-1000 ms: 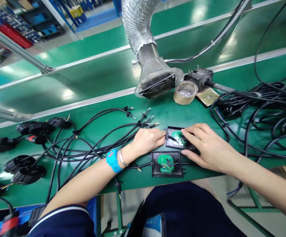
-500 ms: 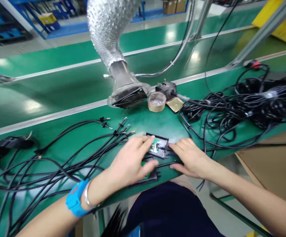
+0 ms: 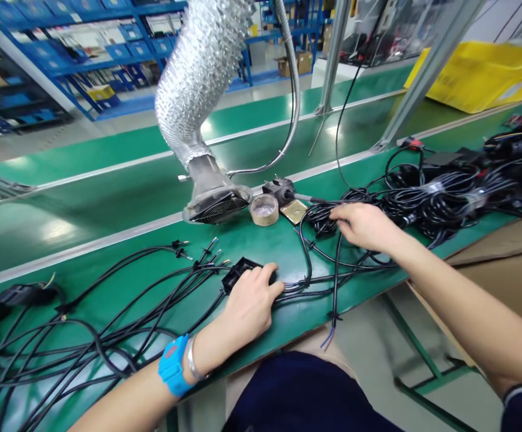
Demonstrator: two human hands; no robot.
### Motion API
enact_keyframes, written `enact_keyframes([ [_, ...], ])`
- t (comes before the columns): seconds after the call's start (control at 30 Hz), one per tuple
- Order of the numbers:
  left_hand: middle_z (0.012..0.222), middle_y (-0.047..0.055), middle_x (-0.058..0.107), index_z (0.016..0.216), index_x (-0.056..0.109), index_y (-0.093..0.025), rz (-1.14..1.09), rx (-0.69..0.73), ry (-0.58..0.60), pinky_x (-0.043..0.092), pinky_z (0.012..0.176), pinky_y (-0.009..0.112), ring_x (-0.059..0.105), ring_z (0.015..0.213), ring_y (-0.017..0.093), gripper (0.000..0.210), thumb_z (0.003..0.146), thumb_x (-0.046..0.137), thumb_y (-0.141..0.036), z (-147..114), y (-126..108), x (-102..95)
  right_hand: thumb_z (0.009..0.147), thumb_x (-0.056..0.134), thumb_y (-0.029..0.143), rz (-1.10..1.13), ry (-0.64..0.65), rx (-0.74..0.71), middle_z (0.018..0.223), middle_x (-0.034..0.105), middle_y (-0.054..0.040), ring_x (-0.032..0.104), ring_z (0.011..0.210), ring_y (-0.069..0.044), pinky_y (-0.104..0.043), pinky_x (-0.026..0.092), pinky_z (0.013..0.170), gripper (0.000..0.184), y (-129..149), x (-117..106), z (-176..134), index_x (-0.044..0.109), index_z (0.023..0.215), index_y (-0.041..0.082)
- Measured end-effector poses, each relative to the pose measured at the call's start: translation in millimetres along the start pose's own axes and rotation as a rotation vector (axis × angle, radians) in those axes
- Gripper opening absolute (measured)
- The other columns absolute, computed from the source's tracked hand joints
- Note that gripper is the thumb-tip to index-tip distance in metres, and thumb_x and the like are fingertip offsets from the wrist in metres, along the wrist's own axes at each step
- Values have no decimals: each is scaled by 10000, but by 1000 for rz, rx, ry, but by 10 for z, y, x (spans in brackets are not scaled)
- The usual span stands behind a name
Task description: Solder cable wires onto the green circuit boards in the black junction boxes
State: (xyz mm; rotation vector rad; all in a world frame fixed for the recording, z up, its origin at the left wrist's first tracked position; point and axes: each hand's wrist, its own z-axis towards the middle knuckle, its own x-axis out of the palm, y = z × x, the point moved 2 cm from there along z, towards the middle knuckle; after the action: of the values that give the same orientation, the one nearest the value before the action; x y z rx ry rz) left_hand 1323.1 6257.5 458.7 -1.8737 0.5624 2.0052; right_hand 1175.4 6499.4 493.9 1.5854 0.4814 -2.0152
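Note:
My left hand point(image 3: 252, 297) lies over a black plastic case point(image 3: 236, 275) near the front of the bench, fingers bent across it and covering most of it. Cable ends with stripped wires point(image 3: 294, 287) run out to the right of that hand. My right hand point(image 3: 362, 227) is at a bundle of coiled black cables point(image 3: 321, 219), thumb and forefinger apart and nothing visible held. Just beyond its fingertips, a soldering iron point(image 3: 312, 198) rests in its black stand point(image 3: 281, 191); whether the fingers touch a cable is unclear.
A fume hose point(image 3: 198, 90) hangs over the bench, its nozzle point(image 3: 218, 201) low beside a round tub point(image 3: 264, 210). Several black cables point(image 3: 121, 294) spread across the left. More coiled cables point(image 3: 441, 186) are heaped at the right, and a yellow bin point(image 3: 486, 78) stands behind.
My right hand has left the circuit board and moved up and right to the coiled cables. My left hand now covers the case, hiding the board. The view has tilted up and right.

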Motion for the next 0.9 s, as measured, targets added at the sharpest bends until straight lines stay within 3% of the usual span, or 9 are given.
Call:
enact_keyframes([
  [0.17,1310,136,494,1000,643,-198,2,9,23,472,773,402,563,948,260,356,724,463,-62,-14,13,13,664,561,170,6,145,-31,1291,578,-115,518,1227,-254,-351,424,1033,576,-561,154,386,596,1238,122],
  [0.3,1316,130,496,985,636,-189,1,-11,58,473,803,413,559,983,269,343,700,487,-69,-8,33,7,616,585,197,75,267,-125,1065,684,-52,605,1054,-220,-308,457,929,438,-608,142,481,659,1047,181],
  [0.47,1331,117,496,973,628,-171,-18,-41,83,485,828,412,561,1011,272,321,673,542,-97,21,66,-12,608,527,192,222,338,-225,873,649,1,601,794,-147,-236,461,726,201,-644,-183,413,584,800,176],
  [0.63,1353,150,483,1015,631,-155,-20,-49,153,498,868,433,577,1069,296,310,705,625,-177,-10,138,-90,565,635,275,463,409,-130,772,599,30,580,720,-147,-241,460,639,262,-849,-509,400,549,795,184],
  [0.73,1344,138,500,1153,601,-170,-123,-30,199,496,912,426,593,1071,290,438,747,655,-326,165,212,-296,551,680,327,515,451,-113,732,592,47,576,701,-146,-254,454,649,294,-892,-625,447,556,782,194],
  [0.8,1279,127,550,1218,558,-147,-197,-25,31,473,956,391,580,1095,260,425,826,562,-314,512,253,-533,541,684,327,499,471,-121,698,576,58,558,674,-134,-245,430,634,285,-855,-661,507,555,758,193],
  [0.9,1254,158,558,1257,510,-64,-235,-80,-388,394,1037,381,510,1184,253,438,841,496,-200,1293,275,-897,532,662,274,358,518,-150,668,547,64,518,648,-118,-228,373,592,230,-719,-644,604,549,714,191],
])
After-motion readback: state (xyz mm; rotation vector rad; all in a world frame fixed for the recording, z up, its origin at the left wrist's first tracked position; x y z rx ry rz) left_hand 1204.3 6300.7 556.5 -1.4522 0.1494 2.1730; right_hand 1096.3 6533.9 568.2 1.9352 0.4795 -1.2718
